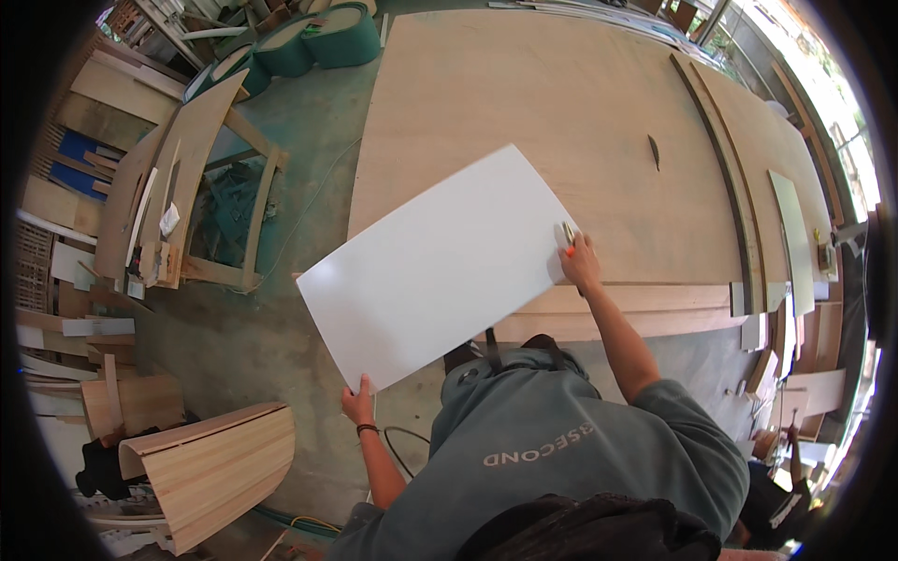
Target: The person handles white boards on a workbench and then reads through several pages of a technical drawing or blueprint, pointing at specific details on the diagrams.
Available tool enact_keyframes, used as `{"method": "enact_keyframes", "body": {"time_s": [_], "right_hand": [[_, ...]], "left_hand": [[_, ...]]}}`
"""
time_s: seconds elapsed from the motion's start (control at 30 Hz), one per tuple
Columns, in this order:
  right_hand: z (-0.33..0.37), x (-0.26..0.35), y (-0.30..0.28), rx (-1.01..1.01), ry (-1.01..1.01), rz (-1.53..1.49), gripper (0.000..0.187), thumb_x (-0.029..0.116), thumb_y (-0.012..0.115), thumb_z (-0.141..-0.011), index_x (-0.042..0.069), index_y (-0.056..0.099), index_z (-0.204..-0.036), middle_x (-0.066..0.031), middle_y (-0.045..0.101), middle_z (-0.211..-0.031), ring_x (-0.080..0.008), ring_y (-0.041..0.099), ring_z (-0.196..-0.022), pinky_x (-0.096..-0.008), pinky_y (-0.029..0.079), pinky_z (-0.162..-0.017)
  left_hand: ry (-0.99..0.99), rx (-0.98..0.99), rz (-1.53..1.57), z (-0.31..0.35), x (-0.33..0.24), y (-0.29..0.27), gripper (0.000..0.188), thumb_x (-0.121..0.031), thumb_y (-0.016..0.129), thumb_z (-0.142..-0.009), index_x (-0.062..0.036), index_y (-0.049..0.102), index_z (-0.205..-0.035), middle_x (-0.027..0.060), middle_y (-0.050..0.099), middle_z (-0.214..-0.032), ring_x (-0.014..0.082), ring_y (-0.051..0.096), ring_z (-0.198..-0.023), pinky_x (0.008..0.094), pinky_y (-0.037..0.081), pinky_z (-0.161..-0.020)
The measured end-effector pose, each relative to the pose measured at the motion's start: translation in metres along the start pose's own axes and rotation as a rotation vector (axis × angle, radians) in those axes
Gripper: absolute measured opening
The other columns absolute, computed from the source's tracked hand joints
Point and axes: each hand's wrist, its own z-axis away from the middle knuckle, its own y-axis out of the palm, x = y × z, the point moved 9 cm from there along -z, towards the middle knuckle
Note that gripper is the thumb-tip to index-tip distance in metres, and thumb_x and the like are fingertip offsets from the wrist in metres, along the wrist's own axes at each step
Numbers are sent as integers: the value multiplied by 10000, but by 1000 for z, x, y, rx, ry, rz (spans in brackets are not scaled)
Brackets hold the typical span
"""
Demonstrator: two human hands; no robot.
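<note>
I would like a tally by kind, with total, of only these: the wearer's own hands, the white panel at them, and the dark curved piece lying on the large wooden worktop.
Hands (left hand, right hand): 2
White panel: 1
Dark curved piece on the large wooden worktop: 1
Total: 4

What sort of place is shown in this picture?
Probably a woodworking workshop, judging by the large, flat, light-brown wooden surface, the curved, pale-brown wooden panel at lower left, and the open, angular, brown wooden frame at upper left.
</note>
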Motion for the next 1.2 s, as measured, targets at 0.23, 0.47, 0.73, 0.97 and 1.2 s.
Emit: {"method": "enact_keyframes", "body": {"time_s": [0.23, 0.47, 0.73, 0.97, 1.2], "right_hand": [[3, 44, -17, -200, -140, -193, 606, 297, 735, -949, 56, 527, -1465, -258, 480, -1507, -470, 608, -1247, -540, 530, -1008], [83, -36, -28, -165, -42, -216, 540, 309, 730, -956, 39, 559, -1391, -227, 558, -1338, -446, 631, -1149, -522, 536, -942], [196, -167, -45, -44, 177, -146, 353, 222, 676, -901, 29, 580, -1180, -243, 621, -1130, -470, 626, -1049, -541, 515, -877], [311, -284, 21, 14, 418, -102, 290, 168, 584, -846, 5, 653, -1076, -310, 681, -1061, -506, 651, -1042, -569, 526, -895], [430, -325, 91, 115, 812, -332, 404, 360, 664, -819, 4, 757, -986, -299, 743, -1022, -482, 710, -975, -538, 554, -850]], "left_hand": [[-28, 389, 145, 69, -41, 80, 604, -505, 781, -935, 78, 753, -779, 151, 713, -654, 210, 736, -652, 367, 578, -677], [74, 951, 391, 164, -160, 188, 517, -445, 656, -1052, 58, 777, -1039, 133, 793, -936, 213, 779, -853, 342, 608, -773], [-272, 1236, 609, 172, -225, 248, 787, -661, 484, -1062, 39, 565, -1413, 231, 677, -1335, 318, 685, -1219, 477, 553, -1031], [-396, 850, 915, 34, -154, 228, 801, -772, 491, -981, -112, 567, -1428, 61, 648, -1371, 265, 608, -1288, 516, 496, -1037], [-395, 618, 918, -42, -177, 190, 831, -785, 542, -967, -123, 542, -1468, 71, 645, -1376, 234, 618, -1251, 420, 550, -994]]}}
